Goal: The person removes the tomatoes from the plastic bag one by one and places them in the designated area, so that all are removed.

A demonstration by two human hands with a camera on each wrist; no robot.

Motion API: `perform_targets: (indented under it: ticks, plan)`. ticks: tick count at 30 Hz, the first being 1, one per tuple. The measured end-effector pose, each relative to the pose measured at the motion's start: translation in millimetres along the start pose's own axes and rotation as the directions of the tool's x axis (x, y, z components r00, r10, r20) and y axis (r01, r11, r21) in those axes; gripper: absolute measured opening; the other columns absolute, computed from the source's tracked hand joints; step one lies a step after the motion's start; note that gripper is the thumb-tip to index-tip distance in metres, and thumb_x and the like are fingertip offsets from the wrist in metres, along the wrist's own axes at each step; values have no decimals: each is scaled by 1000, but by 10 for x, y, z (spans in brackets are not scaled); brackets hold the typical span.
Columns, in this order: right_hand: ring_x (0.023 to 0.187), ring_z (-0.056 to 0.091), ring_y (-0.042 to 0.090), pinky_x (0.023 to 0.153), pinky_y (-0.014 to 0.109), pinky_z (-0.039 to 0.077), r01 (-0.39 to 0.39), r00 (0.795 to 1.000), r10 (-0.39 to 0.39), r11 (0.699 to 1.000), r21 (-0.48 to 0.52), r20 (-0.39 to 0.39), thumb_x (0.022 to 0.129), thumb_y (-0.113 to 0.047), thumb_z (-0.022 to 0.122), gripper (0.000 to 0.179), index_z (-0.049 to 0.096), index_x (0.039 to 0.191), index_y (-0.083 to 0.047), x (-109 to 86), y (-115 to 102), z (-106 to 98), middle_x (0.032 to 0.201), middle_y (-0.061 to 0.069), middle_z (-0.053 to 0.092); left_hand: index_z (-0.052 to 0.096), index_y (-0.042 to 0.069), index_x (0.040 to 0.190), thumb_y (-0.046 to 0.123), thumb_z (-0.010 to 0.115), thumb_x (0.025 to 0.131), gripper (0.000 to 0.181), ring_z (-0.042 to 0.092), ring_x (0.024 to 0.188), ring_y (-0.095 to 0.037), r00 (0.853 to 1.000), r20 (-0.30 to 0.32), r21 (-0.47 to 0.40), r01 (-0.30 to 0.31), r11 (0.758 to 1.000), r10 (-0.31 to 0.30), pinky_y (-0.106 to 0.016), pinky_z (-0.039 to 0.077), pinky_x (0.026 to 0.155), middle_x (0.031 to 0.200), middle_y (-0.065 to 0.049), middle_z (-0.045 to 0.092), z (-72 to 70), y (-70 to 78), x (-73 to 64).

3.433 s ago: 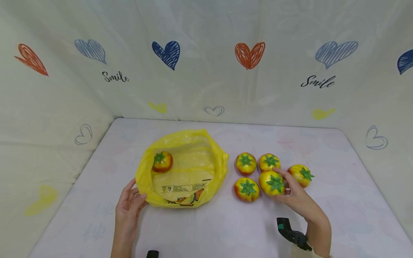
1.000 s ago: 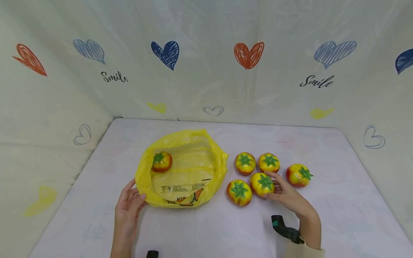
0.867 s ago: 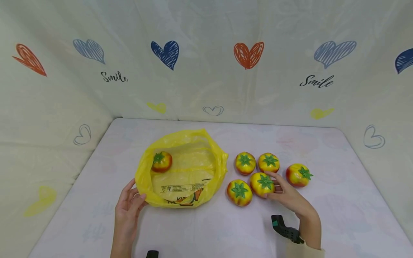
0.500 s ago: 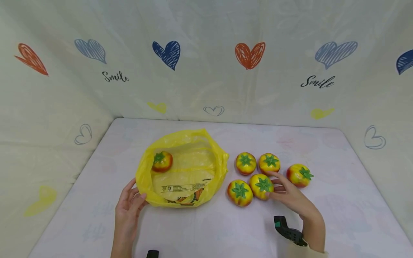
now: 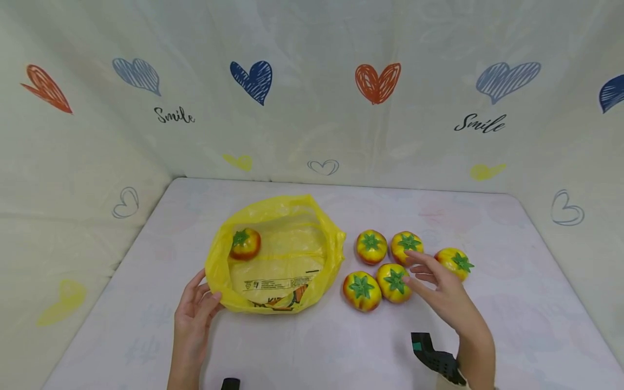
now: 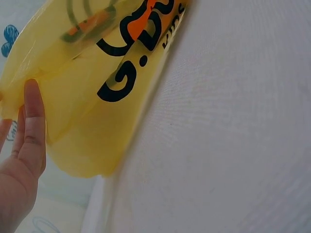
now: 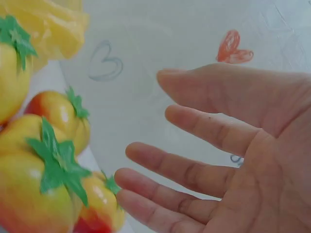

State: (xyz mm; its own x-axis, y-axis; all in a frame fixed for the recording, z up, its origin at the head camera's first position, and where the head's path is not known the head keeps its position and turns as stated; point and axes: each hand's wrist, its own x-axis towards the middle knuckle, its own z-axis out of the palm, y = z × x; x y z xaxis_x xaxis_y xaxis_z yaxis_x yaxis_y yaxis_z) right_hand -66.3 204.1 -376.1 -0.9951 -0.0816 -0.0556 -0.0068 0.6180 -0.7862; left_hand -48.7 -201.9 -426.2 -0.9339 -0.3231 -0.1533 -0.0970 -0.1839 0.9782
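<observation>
My left hand (image 5: 194, 314) holds the left front edge of a yellow plastic bag (image 5: 336, 244), which lies with its mouth spread wide. One yellow-red toy tomato (image 5: 247, 245) with a green star-shaped top sits inside at the left. In the left wrist view, a digit presses the printed bag (image 6: 92, 141). My right hand (image 5: 448, 298) hovers with fingers spread and nothing in it. Closest to it is the front toy tomato (image 5: 392, 290), which touches another toy tomato (image 5: 362, 295) on its left. The right wrist view shows a gap between my fingers and the toy tomatoes (image 7: 29, 189).
Behind the front pair stand two more toy tomatoes, one left (image 5: 371, 252) and one right (image 5: 400, 244). Another toy tomato (image 5: 450, 260) lies farther right, partly behind my hand. The white table (image 5: 312, 357) ends at a cloth wall (image 5: 312, 124) printed with hearts.
My right hand sets its toy tomato down against the front left one, nudging that one left, then lets go and draws back to the right. My left hand and the bag stay put.
</observation>
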Motion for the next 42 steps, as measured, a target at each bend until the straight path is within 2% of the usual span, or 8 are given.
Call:
perform_targets:
  ticks: [2,5,9,12,18,26,33,42]
  plan:
    - [111,54,28,92,26,49,28,1000,-28,1000,13,-7,91,-26,61,49,46,134,-7,12,-42,40,125,14,55,41,14,137,2,56,91,51,61,87,-4,1000,2,-3,-6,1000,6,-18,54,73,101,8,61,-3,0,-2]
    - [107,55,25,91,23,48,58,998,-58,998,22,-6,90,-25,61,46,49,131,-7,37,-88,114,125,11,57,40,13,137,2,56,91,51,61,86,-4,1000,4,-4,-12,1000,12,-18,54,73,101,8,61,-7,-3,-5]
    - [104,57,23,92,39,50,60,998,-61,997,49,15,89,-24,62,44,51,129,-9,77,-146,240,118,9,61,40,14,137,2,56,91,51,61,86,-4,1000,2,1,-8,1000,8,-18,54,73,101,8,61,-5,-2,-5]
    - [104,58,26,92,44,49,78,996,-82,992,100,37,89,-22,63,43,52,128,-8,113,-204,349,116,9,61,41,14,137,3,57,90,51,60,86,-4,1000,-1,4,-1,1000,2,-18,54,72,101,8,61,-1,4,-8]
    - [107,57,27,93,44,48,164,982,-176,972,167,60,87,-19,66,40,55,125,-11,174,-353,572,121,7,59,41,14,137,3,56,91,50,60,86,-4,1000,0,6,-4,1000,4,-18,54,72,102,8,60,3,22,-18]
    - [113,54,27,97,48,45,195,973,-217,955,225,77,86,-23,67,39,57,123,-14,227,-502,799,124,5,57,40,13,137,2,55,91,50,60,87,-4,1000,7,11,-18,1000,18,-18,54,72,102,8,60,2,29,-21]
    - [117,51,20,99,47,43,207,965,-241,942,265,104,84,-29,69,42,56,123,-20,254,-647,965,125,-5,54,40,13,138,3,56,91,50,60,87,-4,1000,6,10,-14,1000,14,-18,54,72,102,8,60,9,34,-31]
    - [116,48,18,100,46,41,265,930,-323,920,287,178,86,-28,66,44,54,126,-15,372,-881,1146,130,-2,52,41,14,138,2,55,91,50,61,86,-4,1000,6,-10,-15,1000,15,-18,54,72,101,8,61,0,26,-27]
